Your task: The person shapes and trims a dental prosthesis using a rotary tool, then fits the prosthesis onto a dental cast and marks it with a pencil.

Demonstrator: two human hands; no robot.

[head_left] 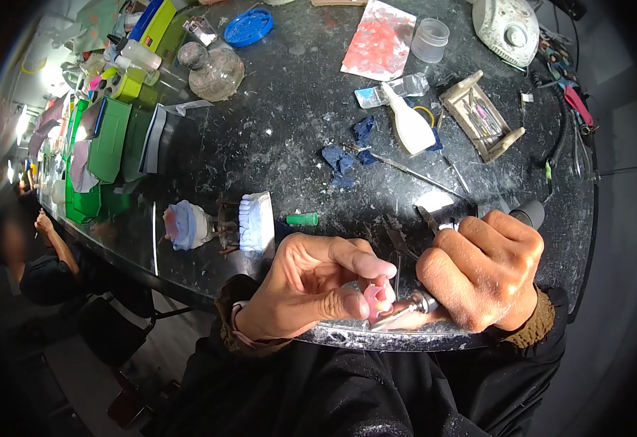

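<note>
My left hand [307, 288] pinches a small pink denture piece [377, 298] between thumb and fingers, close to the bench's front edge. Wrapped in the fingers of my right hand [482, 269] is a metal rotary handpiece [423, 299]. Its tip points left, just below the pink piece; whether the two touch I cannot tell. The handpiece's grey rear end [530, 213] shows beyond my right knuckles. Left of my hands, dental plaster models [256, 224] lie sideways on an articulator [226, 226]. A short green tube [302, 218] lies above my left hand.
A white squeeze bottle [409, 127] and a rack of small tools [492, 149] lie farther back, near blue scraps [339, 162]. Green bins [111, 142] and a glass jar [216, 76] stand left. A white, dusty box [506, 33] sits back right. Another person [49, 269] sits at far left.
</note>
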